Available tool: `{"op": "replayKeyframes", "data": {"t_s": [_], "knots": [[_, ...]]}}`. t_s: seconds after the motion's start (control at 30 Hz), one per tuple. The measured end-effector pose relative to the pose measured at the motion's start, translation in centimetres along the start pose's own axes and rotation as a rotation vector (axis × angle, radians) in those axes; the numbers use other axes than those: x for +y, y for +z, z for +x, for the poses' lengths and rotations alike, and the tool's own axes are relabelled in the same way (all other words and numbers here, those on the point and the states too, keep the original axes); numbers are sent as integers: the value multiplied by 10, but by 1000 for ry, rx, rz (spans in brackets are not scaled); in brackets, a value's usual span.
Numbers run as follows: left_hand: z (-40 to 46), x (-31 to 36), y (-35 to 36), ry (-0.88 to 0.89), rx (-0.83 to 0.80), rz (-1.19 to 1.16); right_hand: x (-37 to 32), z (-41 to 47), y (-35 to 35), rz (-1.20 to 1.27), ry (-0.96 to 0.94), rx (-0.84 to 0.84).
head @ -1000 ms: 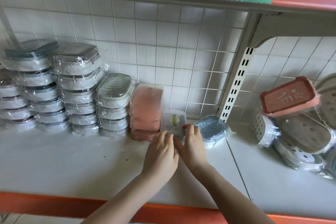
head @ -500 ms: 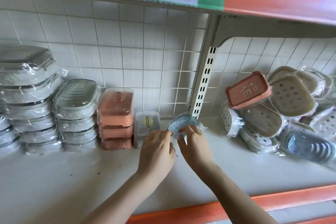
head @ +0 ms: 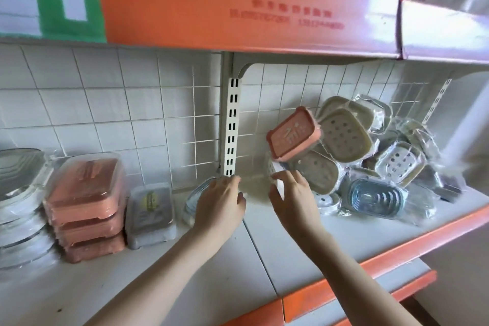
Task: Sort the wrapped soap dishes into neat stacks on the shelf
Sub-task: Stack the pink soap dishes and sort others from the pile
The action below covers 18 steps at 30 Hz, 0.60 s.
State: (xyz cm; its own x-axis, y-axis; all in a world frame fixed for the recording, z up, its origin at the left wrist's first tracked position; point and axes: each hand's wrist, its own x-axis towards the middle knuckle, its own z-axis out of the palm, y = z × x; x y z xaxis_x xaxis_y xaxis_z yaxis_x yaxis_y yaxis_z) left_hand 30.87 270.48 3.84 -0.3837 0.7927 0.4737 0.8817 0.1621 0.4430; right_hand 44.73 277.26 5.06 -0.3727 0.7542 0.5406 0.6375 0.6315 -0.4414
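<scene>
My left hand (head: 221, 202) lies with loose fingers over a blue soap dish (head: 194, 194) on the white shelf (head: 264, 254), right of the grey box (head: 150, 216) and the pink stack (head: 88, 206). My right hand (head: 292, 197) reaches toward the jumbled pile (head: 370, 156) on the right; a white wrapped dish (head: 275, 176) is at its fingertips, though I cannot tell whether they grip it.

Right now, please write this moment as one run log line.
left hand: on blue dish | right hand: reaching white dish | pile: unsorted
</scene>
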Motion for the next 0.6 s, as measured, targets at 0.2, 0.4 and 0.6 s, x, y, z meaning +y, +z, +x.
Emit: {"op": "replayKeyframes", "data": {"t_s": [0.2, 0.4, 0.6], "knots": [[26, 41, 14, 89, -2, -20, 33, 19, -30, -14, -29, 89], [48, 79, 30, 128, -2, -26, 63, 41, -59, -6, -29, 198], [71, 114, 46, 120, 7, -35, 102, 61, -81, 20, 25, 235]]}}
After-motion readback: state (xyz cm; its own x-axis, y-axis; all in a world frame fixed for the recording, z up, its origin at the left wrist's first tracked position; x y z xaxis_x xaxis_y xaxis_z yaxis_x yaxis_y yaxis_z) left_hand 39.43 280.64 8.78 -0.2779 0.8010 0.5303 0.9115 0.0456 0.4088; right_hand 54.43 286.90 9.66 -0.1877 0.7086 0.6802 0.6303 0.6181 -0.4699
